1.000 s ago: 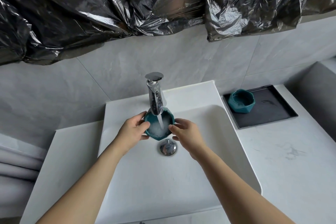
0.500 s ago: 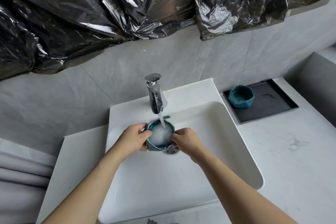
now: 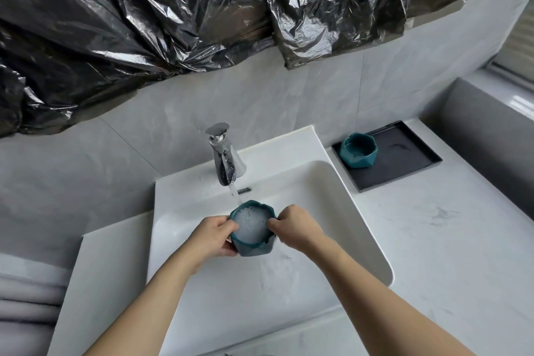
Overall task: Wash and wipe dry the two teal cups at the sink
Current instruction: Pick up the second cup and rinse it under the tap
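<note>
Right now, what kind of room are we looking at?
Most likely a bathroom. A white sink sits in a pale counter under a chrome tap with water running, grey tiles line the wall, and folded towels lie at the left.

Frothy water hid the held cup's [image 3: 252, 248] inside, both hands covered its sides, and the drain was seemingly behind it.

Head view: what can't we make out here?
- Inside of the held cup: head view, white frothy water covers it.
- Sink drain: head view, behind the cup and both hands.
- Left hand fingers on the cup's far side: head view, hidden by hand and cup.
- Second cup on the tray: head view, too small to judge clean or wet.
</note>
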Demonstrator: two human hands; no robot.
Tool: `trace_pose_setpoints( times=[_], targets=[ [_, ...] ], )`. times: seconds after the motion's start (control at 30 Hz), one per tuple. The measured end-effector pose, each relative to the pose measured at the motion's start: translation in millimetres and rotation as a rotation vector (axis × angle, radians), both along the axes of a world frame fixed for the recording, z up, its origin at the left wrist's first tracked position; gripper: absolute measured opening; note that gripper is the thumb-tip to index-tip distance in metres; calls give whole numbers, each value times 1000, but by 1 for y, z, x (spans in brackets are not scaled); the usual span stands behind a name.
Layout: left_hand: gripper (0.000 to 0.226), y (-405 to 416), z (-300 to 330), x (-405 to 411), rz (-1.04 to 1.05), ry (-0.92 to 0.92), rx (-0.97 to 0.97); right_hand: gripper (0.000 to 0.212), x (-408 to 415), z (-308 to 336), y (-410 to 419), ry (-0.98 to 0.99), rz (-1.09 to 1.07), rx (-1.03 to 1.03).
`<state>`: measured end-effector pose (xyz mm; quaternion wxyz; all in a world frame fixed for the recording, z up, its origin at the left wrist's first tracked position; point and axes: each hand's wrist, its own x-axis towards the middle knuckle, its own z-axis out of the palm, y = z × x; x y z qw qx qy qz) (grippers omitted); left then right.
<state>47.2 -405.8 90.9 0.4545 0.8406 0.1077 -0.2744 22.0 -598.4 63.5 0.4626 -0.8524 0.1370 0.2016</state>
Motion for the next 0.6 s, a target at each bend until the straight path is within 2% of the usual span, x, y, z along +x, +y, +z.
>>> trace_pose_setpoints(
  times=[0.17,0.4,0.5,0.6],
  targets=[
    [20,-10,-7,4,60,-2,-134,33,3,7,-12,-91,-6,-89],
    [19,-22,-12,15,123,-65,-229,24,9,-1,-14,-187,10,-123],
    [15,-26,-13,20,144,-84,-239,19,6,-9,-13,-306,20,-157],
    [15,-32,-13,23,179,-77,-231,55,-8,-29,-8,-590,119,-260]
  ],
)
